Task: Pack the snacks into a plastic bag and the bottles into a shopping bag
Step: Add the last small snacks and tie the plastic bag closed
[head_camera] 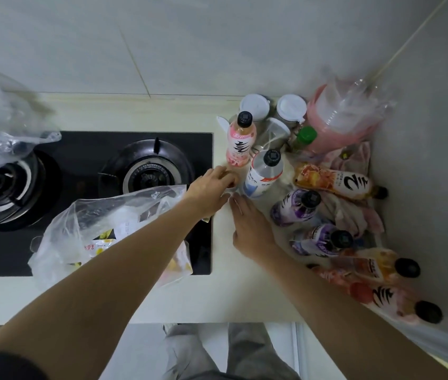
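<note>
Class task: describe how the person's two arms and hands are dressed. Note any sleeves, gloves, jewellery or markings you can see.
Both forearms are bare. The left hand and right hand wear no gloves, rings or watch. A dark sleeve shows at the left upper arm. No markings are visible.

A single wide-angle head camera looks steeply down from above the person's arms onto the worktop, close over it, with the gas hob at left, the tiled wall ahead and the floor below.

Item under left hand unclear
</note>
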A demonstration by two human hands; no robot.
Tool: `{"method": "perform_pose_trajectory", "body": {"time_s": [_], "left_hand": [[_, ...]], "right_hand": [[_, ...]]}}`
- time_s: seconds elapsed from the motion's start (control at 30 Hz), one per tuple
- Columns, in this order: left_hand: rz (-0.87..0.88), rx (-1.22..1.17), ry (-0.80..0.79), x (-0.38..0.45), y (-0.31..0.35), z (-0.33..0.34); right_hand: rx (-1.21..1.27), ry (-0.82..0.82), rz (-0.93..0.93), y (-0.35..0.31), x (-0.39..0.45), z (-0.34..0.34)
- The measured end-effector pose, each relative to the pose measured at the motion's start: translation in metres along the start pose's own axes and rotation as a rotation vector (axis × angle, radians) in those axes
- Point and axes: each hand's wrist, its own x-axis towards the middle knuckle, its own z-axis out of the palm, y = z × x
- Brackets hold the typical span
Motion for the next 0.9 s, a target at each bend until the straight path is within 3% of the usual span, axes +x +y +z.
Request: {"method": "perform_pose_trajectory", "body": {"time_s": [0.23, 0.47, 0.9], "left_hand": [[0.01, -0.068, 0.045, 0.008, 0.011, 0.007], [-0.119, -0.156, 0.079, -0.013, 0.003, -0.009], [-0.209, -0.116, 0.115, -0.12, -0.025, -0.037]], "right_hand": [[-0.007, -0.021, 0.007, 0.003, -0.034, 0.015], [0.008, 0.02, -0.015, 0.0, -0.04, 0.013], [-0.042, -0.022, -0.306, -0.031, -0.016, 0.02]]}}
